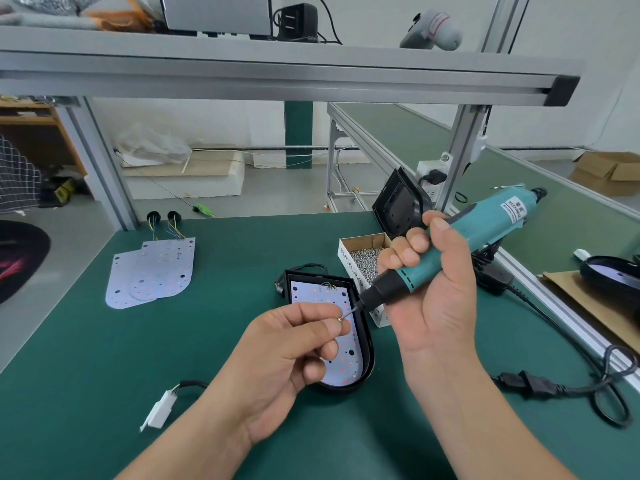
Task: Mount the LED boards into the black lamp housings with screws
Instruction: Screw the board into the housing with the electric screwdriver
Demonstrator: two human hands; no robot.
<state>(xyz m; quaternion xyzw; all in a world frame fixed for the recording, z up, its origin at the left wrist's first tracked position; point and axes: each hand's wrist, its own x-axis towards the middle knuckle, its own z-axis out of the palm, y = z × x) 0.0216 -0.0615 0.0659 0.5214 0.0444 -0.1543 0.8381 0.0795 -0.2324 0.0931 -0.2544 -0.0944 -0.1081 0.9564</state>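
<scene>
A white plastic connector on a black lead (160, 409) lies on the green bench mat (104, 358), to the near left of the black rounded lamp housing (341, 388), which lies flat on the mat. Over the near half of that housing, the left hand (287, 358) pinches a small silver screw (340, 319) between thumb and forefinger, with the other fingers curled in. The right hand (436, 306), just right of the housing, is clenched round the barrel of a teal electric screwdriver (467, 247). The tool slants down to the left, and its thin bit meets the screw above the housing. A white LED board dotted with red and orange points (311, 296) sits inside the housing, with thin coloured wires at its far end. A black power cord (540, 386) loops on the mat, well to the right of the housing. An open white cardboard box of silver screws (363, 258) stands just beyond the housing's far right corner. Two loose white LED boards (152, 271) overlap, far left of the housing. A second black housing (398, 209) leans upright beyond the box.
</scene>
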